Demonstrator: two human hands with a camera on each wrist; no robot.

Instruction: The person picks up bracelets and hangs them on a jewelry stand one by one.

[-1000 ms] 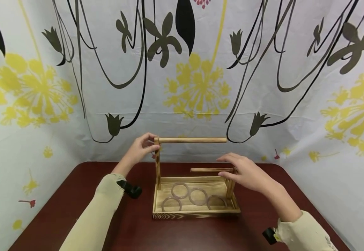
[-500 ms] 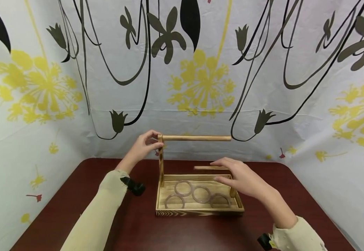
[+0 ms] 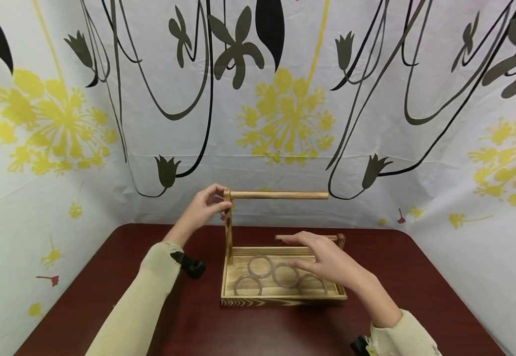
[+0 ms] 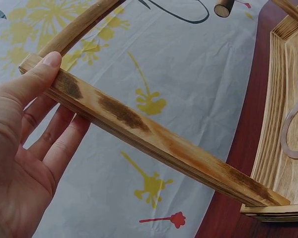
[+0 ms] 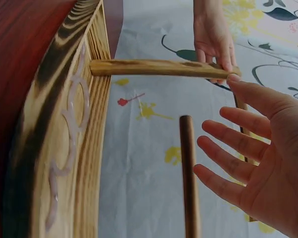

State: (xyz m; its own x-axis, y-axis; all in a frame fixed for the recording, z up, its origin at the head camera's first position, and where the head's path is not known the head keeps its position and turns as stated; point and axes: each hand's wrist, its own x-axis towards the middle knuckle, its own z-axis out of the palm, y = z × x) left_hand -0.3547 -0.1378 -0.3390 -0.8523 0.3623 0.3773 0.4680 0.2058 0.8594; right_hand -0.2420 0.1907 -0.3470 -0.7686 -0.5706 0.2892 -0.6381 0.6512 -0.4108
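A wooden stand has a shallow tray, a tall post at its left and a shorter post at its right. A long rod runs from the tall post's top, and a short rod juts from the other side. My left hand grips the tall post near its top, thumb in front, fingers behind. Over the tray my right hand hovers with spread fingers, holding nothing. It hides part of the short rod and post. Several translucent pinkish rings, like bangles, lie flat in the tray.
The stand sits on a dark red table with rounded back corners. A white cloth with yellow flowers and dark vines hangs behind and at both sides. Both wrists carry a small black device at the cuff.
My right hand has moved left and slightly down, from beside the short rod's post to over the tray. My left hand keeps its grip on the tall post. The view has shifted slightly.
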